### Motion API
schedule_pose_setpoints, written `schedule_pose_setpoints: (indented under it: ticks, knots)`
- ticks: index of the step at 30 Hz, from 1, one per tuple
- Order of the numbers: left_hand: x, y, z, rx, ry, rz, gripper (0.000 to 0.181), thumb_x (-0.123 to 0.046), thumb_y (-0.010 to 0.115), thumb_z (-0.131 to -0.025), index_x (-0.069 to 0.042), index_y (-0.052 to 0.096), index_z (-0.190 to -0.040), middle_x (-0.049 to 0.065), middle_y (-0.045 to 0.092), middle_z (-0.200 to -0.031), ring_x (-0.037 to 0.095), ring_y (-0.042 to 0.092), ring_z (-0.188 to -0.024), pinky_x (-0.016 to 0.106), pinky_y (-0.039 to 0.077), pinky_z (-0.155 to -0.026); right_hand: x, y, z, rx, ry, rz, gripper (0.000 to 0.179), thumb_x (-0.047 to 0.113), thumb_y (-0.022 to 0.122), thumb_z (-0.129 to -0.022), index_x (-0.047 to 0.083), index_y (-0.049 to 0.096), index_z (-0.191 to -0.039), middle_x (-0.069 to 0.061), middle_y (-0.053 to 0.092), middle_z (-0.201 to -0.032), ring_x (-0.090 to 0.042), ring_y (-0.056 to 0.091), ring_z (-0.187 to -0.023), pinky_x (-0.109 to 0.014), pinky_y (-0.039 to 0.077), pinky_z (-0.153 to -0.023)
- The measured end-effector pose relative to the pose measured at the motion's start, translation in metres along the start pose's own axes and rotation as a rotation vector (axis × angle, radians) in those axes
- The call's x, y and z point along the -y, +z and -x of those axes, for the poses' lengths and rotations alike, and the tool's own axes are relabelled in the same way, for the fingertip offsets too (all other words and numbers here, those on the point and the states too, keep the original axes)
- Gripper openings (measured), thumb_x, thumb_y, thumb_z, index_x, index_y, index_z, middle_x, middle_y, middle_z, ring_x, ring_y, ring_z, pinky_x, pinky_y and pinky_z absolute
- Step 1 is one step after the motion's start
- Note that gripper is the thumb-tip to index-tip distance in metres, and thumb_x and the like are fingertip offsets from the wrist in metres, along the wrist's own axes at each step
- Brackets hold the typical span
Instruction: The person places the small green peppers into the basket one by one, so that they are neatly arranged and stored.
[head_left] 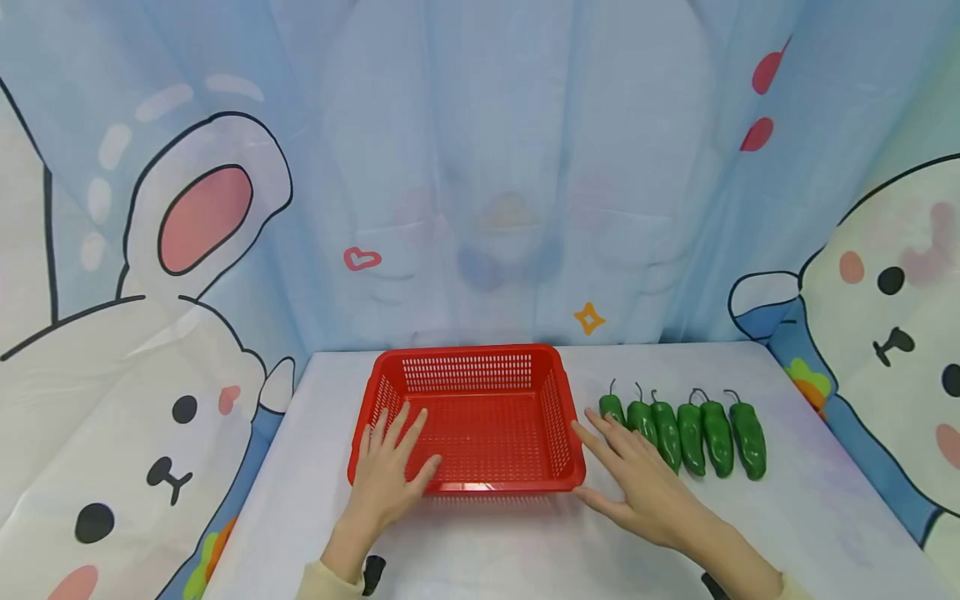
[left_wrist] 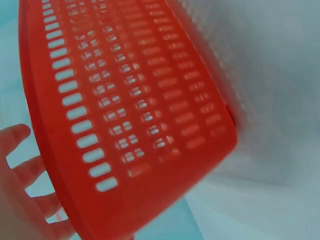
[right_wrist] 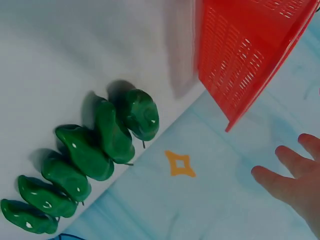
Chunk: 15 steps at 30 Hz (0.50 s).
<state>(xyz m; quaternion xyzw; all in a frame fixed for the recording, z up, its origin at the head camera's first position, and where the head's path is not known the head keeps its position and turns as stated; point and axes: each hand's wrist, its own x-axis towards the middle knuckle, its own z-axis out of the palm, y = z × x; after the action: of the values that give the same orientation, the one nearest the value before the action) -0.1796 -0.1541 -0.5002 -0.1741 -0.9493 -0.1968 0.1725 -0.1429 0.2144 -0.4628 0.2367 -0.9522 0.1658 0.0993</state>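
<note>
A red plastic basket (head_left: 468,483) with slotted walls stands on the white table, and nothing lies in it. My left hand (head_left: 390,475) spreads its fingers over the basket's near left corner; in the left wrist view its fingers (left_wrist: 37,170) show beside the rim. By the near right corner, my right hand (head_left: 637,487) is held with fingers extended, holding nothing. Several green peppers (head_left: 717,437) lie in a row to the right of the basket, stems pointing away. In the head view the right hand partly covers the leftmost ones; the right wrist view shows the whole row (right_wrist: 82,155).
The white table (head_left: 525,550) runs back to a light blue curtain (head_left: 480,167) with cartoon prints. Printed white animal figures flank the table on both sides, the left one (head_left: 150,400) close to its edge.
</note>
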Motion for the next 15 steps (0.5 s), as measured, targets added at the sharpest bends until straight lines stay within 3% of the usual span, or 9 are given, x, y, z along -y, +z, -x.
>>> schedule_pose_setpoints:
  ticks: [8,15]
  knots:
    - [0.019,-0.008,0.0,-0.075,-0.063,0.01,0.07,-0.041,0.065,-0.089,-0.015,0.043,-0.151,0.016,0.039,-0.153,0.045,0.033,-0.138,0.067,0.026,-0.109,-0.005,0.003,0.006,-0.041,-0.043,-0.05,0.08,0.048,0.07,-0.086,0.023,0.036,-0.154,-0.009,0.036,-0.156,-0.033,0.04,-0.137,-0.063,0.041,-0.101]
    - [0.046,-0.012,0.008,-0.089,-0.123,-0.001,0.069,-0.036,0.066,-0.089,-0.012,0.044,-0.15,0.015,0.039,-0.154,0.046,0.033,-0.138,0.067,0.031,-0.106,-0.008,0.003,0.011,-0.057,-0.006,-0.071,0.08,0.042,0.074,-0.085,0.019,0.038,-0.153,-0.011,0.037,-0.155,-0.035,0.041,-0.136,-0.063,0.044,-0.097]
